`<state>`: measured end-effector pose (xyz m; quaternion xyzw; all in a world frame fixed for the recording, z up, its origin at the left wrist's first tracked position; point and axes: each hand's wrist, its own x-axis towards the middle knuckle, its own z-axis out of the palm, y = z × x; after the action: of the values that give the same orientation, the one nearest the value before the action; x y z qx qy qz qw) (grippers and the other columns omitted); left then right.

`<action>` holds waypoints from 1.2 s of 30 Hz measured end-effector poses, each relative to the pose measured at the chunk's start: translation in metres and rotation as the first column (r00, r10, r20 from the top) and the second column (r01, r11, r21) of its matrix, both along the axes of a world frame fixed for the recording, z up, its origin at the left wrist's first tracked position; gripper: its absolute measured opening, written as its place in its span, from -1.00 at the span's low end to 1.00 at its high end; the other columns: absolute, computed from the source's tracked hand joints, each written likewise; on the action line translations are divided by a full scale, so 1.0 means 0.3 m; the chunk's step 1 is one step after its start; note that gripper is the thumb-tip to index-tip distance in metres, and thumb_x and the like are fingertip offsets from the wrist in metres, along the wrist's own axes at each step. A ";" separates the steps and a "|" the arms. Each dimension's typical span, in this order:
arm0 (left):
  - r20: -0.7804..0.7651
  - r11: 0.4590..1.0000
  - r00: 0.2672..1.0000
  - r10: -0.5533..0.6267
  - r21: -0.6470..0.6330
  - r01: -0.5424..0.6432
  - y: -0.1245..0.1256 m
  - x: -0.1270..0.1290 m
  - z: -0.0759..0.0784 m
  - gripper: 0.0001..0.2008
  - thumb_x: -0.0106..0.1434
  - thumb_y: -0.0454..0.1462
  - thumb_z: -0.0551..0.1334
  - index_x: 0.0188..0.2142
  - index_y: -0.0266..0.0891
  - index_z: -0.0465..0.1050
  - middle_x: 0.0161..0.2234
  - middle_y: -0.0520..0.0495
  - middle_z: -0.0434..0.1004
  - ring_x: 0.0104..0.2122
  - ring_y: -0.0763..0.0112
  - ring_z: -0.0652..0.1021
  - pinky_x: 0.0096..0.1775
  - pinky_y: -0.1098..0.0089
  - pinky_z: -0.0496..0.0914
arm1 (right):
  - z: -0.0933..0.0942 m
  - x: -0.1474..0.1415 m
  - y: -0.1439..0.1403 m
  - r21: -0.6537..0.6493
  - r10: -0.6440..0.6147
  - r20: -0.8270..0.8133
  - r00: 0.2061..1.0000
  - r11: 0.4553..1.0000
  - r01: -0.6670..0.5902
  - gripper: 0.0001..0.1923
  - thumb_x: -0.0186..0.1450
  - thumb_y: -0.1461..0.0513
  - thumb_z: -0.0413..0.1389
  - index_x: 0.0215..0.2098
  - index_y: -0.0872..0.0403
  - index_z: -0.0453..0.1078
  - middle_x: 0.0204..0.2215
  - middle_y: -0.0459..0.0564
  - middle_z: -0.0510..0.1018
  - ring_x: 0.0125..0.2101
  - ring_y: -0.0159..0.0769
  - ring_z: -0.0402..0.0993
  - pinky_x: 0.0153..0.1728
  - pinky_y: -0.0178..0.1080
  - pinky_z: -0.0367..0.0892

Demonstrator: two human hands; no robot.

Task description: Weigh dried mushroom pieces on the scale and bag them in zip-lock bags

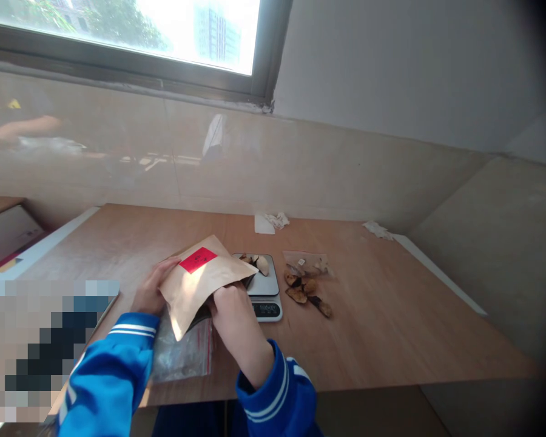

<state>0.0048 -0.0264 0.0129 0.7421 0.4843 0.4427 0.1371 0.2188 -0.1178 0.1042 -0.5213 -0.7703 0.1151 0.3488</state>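
Observation:
A brown kraft paper bag [195, 282] with a red label is tilted over the table, its mouth towards me. My left hand [153, 288] grips the bag's left side, fingers on top. At the bag's mouth, my right hand [231, 303] reaches inside, so its fingers are hidden. Just behind and to the right stands a white kitchen scale [268, 285], partly covered by the bag. Pale and dark dried slices [260, 263] lie on its plate. Right of the scale are several brown dried slices [303, 290] beside a small clear zip bag [316, 262].
Clear zip bags [182, 352] lie under the paper bag near the front edge of the wooden table [391, 328]. White paper and crumpled tissue [277, 220] lie by the wall, another tissue [377, 230] farther right. A box [9, 233] stands left.

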 end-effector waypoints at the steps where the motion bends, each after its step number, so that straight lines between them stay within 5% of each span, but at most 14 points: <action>1: 0.012 1.000 1.000 0.018 -0.019 -0.018 -0.002 0.003 0.001 -0.46 0.07 -0.14 0.26 0.08 -0.13 0.36 0.09 -0.14 0.44 0.09 0.03 0.45 0.13 0.08 0.32 | 0.010 0.010 -0.015 -0.010 -0.011 -0.016 1.000 1.000 0.010 -0.75 0.28 0.39 0.09 -0.10 0.10 0.46 -0.19 0.15 0.56 -0.09 -0.05 0.45 -0.04 0.01 0.36; 6: 0.202 0.988 0.970 0.136 -0.097 -0.118 0.008 0.008 -0.004 -0.26 0.01 -0.06 0.31 0.17 -0.19 0.23 0.06 -0.25 0.45 0.05 0.00 0.48 0.05 0.06 0.39 | 0.038 0.135 -0.094 -0.045 -0.113 -0.398 0.911 0.994 0.104 -0.75 0.24 0.26 0.21 -0.11 0.03 0.36 -0.27 -0.01 0.57 -0.20 -0.20 0.51 -0.12 -0.13 0.42; 10: 0.154 0.912 0.914 0.375 -0.240 -0.333 0.030 -0.004 -0.003 -0.35 -0.05 0.03 0.33 -0.02 -0.23 0.37 -0.14 -0.23 0.54 -0.12 -0.04 0.56 -0.12 0.04 0.46 | -0.033 0.271 -0.095 -0.110 -0.202 -0.550 0.811 0.979 0.169 -0.78 0.28 0.16 0.16 -0.12 0.03 0.34 -0.22 0.01 0.58 -0.20 -0.24 0.55 -0.13 -0.20 0.42; 14: 0.070 0.856 0.887 0.456 -0.308 -0.416 0.042 -0.017 -0.001 -0.42 0.02 0.15 0.22 -0.17 -0.28 0.38 -0.31 -0.19 0.53 -0.30 0.08 0.56 -0.22 0.11 0.46 | -0.148 0.355 -0.053 -0.149 -0.343 -0.414 0.843 0.939 0.309 -0.75 0.30 0.19 0.10 -0.06 0.07 0.37 -0.26 0.05 0.58 -0.24 -0.19 0.53 -0.15 -0.14 0.41; 19: 0.039 0.854 0.889 0.456 -0.300 -0.425 0.038 -0.020 0.001 -0.42 0.03 0.19 0.18 -0.21 -0.24 0.34 -0.36 -0.15 0.50 -0.37 0.14 0.53 -0.27 0.14 0.45 | -0.239 0.376 0.003 -0.013 -0.334 -0.218 0.917 0.941 0.339 -0.79 0.32 0.24 0.05 -0.12 0.07 0.46 -0.23 0.08 0.56 -0.21 -0.14 0.49 -0.16 -0.12 0.39; 24: 0.059 0.854 0.894 0.445 -0.328 -0.404 0.038 -0.019 0.002 -0.38 0.03 0.18 0.19 -0.14 -0.27 0.33 -0.29 -0.21 0.51 -0.31 0.10 0.55 -0.22 0.11 0.45 | -0.272 0.378 0.034 0.089 -0.334 -0.109 0.936 0.935 0.344 -0.70 0.31 0.23 0.05 -0.01 0.06 0.45 -0.17 0.13 0.49 -0.13 -0.12 0.45 -0.10 -0.08 0.39; 29: 0.092 0.852 0.887 0.453 -0.336 -0.401 0.040 -0.017 -0.004 -0.40 0.00 0.16 0.23 -0.15 -0.24 0.30 -0.29 -0.17 0.49 -0.29 0.10 0.55 -0.20 0.08 0.46 | -0.266 0.398 -0.005 0.121 -0.391 -0.206 0.897 0.899 0.420 -0.66 0.36 0.20 -0.02 0.07 0.05 0.38 -0.09 0.14 0.43 -0.03 -0.13 0.39 -0.01 -0.05 0.34; 36: 0.163 0.922 0.909 0.385 -0.032 -0.385 0.037 -0.023 -0.017 -0.36 0.03 0.07 0.26 -0.01 -0.27 0.26 -0.10 -0.25 0.42 -0.07 0.08 0.49 -0.06 0.07 0.42 | -0.380 0.516 -0.118 0.086 -0.481 -0.209 0.852 0.858 0.506 -0.70 0.36 0.20 -0.06 -0.07 0.09 0.43 -0.14 0.17 0.46 -0.06 -0.08 0.40 -0.01 0.08 0.34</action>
<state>-0.0022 -0.0152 0.0077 0.5927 0.6074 0.5217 0.0868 0.3735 -0.1532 -0.0098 -0.6636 -0.5816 0.0149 0.4702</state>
